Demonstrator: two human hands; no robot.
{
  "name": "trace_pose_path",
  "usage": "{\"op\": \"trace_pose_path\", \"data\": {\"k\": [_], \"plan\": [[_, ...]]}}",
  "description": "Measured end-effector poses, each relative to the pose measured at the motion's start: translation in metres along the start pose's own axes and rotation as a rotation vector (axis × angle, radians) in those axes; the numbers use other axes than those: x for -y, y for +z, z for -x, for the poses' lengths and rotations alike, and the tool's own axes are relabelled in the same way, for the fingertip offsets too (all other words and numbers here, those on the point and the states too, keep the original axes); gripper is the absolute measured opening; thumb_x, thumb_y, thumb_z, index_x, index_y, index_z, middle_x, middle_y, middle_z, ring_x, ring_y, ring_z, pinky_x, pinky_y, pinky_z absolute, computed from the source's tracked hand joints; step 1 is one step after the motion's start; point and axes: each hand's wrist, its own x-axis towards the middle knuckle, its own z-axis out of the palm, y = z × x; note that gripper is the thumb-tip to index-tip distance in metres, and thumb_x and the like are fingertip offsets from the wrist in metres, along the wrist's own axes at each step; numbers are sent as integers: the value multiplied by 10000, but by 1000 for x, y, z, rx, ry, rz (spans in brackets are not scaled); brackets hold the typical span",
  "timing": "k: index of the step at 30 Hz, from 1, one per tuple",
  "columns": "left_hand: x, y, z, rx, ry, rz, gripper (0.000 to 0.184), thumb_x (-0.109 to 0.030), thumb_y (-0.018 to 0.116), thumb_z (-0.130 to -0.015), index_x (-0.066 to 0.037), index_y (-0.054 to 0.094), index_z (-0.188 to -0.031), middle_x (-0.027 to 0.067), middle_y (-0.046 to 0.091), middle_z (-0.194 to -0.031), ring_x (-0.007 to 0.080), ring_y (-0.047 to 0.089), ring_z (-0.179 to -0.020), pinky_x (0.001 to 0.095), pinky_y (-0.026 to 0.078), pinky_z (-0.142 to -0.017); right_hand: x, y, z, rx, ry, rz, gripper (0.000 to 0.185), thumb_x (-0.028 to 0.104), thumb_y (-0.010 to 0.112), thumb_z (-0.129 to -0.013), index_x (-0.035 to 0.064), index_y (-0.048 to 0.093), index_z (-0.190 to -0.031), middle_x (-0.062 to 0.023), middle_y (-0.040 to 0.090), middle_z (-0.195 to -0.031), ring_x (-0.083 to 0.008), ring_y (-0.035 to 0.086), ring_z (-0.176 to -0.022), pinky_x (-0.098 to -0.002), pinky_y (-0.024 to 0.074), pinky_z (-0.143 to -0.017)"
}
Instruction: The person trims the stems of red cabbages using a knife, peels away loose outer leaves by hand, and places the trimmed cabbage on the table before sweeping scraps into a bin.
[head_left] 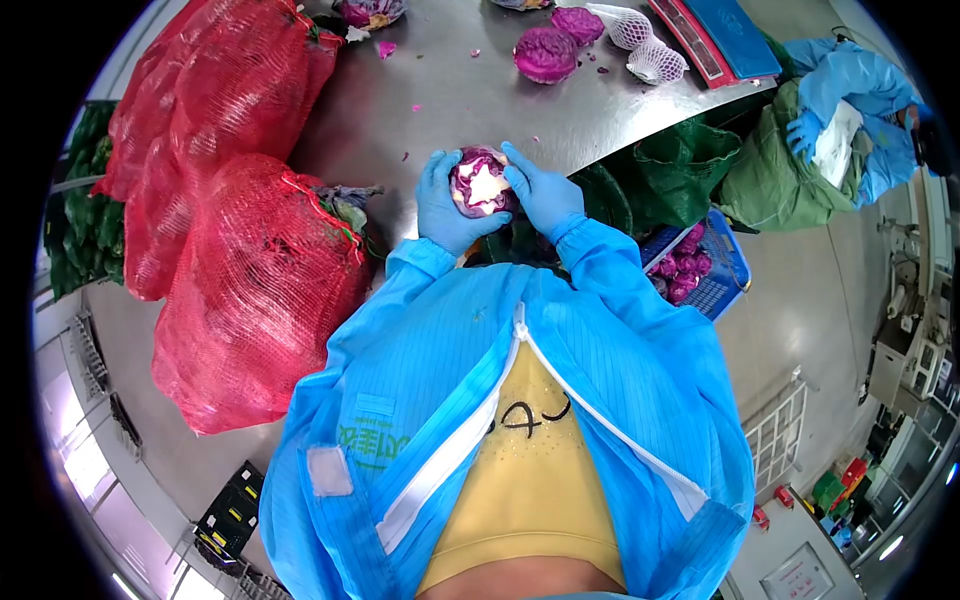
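Note:
A purple cabbage [481, 183] with its pale cut base facing up is held between my two blue-gloved hands, close to the near edge of the steel table [400, 100]. My left hand [447, 205] wraps round its left side. On its right side, my right hand [541, 189] presses with the thumb and fingers. Small purple leaf scraps lie on the metal around it. Farther back on the table are a whole purple cabbage [546, 55], another beside it [578, 25] and white foam nets [656, 61].
Large red mesh sacks [260, 300] crowd the left side. At the right are a dark green bag [690, 165] and a blue crate [735, 275] of purple cabbages. A co-worker [850, 80] in blue handles a light green sack [770, 185] at upper right.

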Motion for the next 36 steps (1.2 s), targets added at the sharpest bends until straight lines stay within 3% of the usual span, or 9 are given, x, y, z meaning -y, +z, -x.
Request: {"op": "trace_pose_path", "data": {"k": [10, 14, 18, 20, 23, 26, 30, 33, 36], "plan": [[-3, 2, 0, -32, 76, -76, 1037, -443, 864, -472, -75, 374, -1309, 208, 369, -1328, 381, 381, -1224, 460, 345, -1025, -16, -9, -35, -118, 53, -111, 462, 545, 372, -920, 305, 528, -1283, -143, 635, -1095, -373, 605, -969, -459, 479, -849], [8, -2, 7, -22, 132, 53, 1010, -373, 884, -500, -55, 370, -1308, 192, 347, -1356, 364, 364, -1269, 446, 319, -1067, -20, 7, -32, -197, -50, -239, 470, 483, 548, -848, 188, 583, -1212, -156, 653, -1032, -377, 610, -937, -436, 489, -815], [18, -15, 8, 51, 185, 189, 1020, -334, 894, -498, -63, 376, -1334, 190, 334, -1373, 356, 335, -1302, 431, 299, -1089, -40, 22, -41, -260, 258, -532, 428, 445, 610, -790, 117, 635, -1065, -169, 661, -938, -370, 624, -893, -439, 498, -770], [14, -24, 5, 167, 117, 211, 1031, -330, 898, -498, -93, 391, -1363, 187, 291, -1414, 346, 302, -1335, 430, 292, -1094, -78, 38, -44, -229, 420, -341, 378, 408, 644, -773, 118, 653, -1015, -148, 669, -953, -334, 642, -894, -434, 505, -768], [19, -26, 0, 192, 81, 177, 1063, -386, 898, -466, -176, 401, -1383, 176, 281, -1345, 368, 299, -1275, 437, 279, -1097, -97, 57, -25, -278, 398, -304, 408, 427, 702, -757, 103, 654, -999, -115, 683, -851, -249, 668, -778, -357, 517, -698], [29, -26, -10, 248, 45, 135, 1098, -409, 898, -439, -240, 387, -1396, 158, 279, -1241, 372, 298, -1199, 422, 256, -1105, -43, 16, -3, -464, 387, -284, 565, 482, 704, -725, 173, 595, -1185, -129, 657, -1064, -325, 636, -952, -398, 501, -826], [34, -37, -27, 420, 51, 151, 1122, -371, 893, -485, -225, 323, -1440, 154, 319, -1252, 344, 336, -1213, 402, 256, -1108, -10, 6, -7, -286, -158, -360, 674, 570, 688, -707, 152, 568, -1221, -117, 660, -1051, -314, 643, -936, -392, 505, -809], [34, -36, -26, 333, -14, 617, 1030, -333, 833, -650, -63, 247, -1453, 174, 331, -1421, 286, 365, -1305, 368, 288, -1097, -12, 11, -18, -279, -177, -170, 480, 498, 629, -777, 119, 604, -1072, -132, 662, -919, -343, 640, -846, -418, 509, -736], [37, -27, -10, 136, -152, 480, 1023, -275, 822, -687, -67, 194, -1468, 169, 305, -1454, 289, 326, -1333, 381, 291, -1092, -8, 13, -11, -289, -144, -124, 280, 353, 601, -815, 84, 584, -891, -144, 649, -835, -354, 627, -783, -438, 502, -682]]}}
